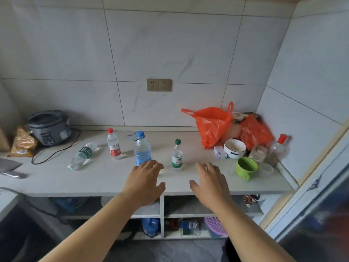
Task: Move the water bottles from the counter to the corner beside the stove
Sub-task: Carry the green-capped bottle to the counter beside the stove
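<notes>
Several clear water bottles stand or lie on the pale counter. A green-labelled bottle lies on its side at the left. A red-capped bottle stands upright beside it. A larger blue-capped bottle stands in the middle, and a small green-capped bottle stands to its right. My left hand hovers open just in front of the blue-capped bottle, holding nothing. My right hand is open too, to the right of the green-capped bottle and apart from it.
A grey rice cooker with its cord and a yellow snack bag sit at the back left. Orange plastic bags, a white bowl, a green cup and jars crowd the right corner. A cleaver lies at the left edge.
</notes>
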A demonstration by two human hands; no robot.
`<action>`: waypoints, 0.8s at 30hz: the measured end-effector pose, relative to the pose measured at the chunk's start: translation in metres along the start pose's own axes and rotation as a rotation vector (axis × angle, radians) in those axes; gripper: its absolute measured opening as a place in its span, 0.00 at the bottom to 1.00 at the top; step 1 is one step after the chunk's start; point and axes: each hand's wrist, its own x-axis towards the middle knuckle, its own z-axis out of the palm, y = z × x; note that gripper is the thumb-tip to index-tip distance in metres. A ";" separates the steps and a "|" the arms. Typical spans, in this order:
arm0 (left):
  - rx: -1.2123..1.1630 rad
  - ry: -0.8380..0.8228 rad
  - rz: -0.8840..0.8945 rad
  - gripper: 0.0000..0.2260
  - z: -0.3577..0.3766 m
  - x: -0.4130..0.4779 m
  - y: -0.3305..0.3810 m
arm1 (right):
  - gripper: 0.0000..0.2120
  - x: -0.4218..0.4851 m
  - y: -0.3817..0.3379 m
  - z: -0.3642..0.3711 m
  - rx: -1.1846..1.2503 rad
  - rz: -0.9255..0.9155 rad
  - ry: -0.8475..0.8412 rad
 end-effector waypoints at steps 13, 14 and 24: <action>-0.042 -0.030 -0.073 0.24 0.046 0.070 0.022 | 0.25 0.069 0.049 0.032 0.011 -0.075 -0.032; -0.052 -0.031 -0.076 0.24 0.050 0.075 0.020 | 0.25 0.074 0.050 0.036 0.008 -0.076 -0.034; -0.185 -0.058 -0.107 0.24 0.092 0.136 -0.008 | 0.29 0.151 0.047 0.070 0.260 0.086 -0.085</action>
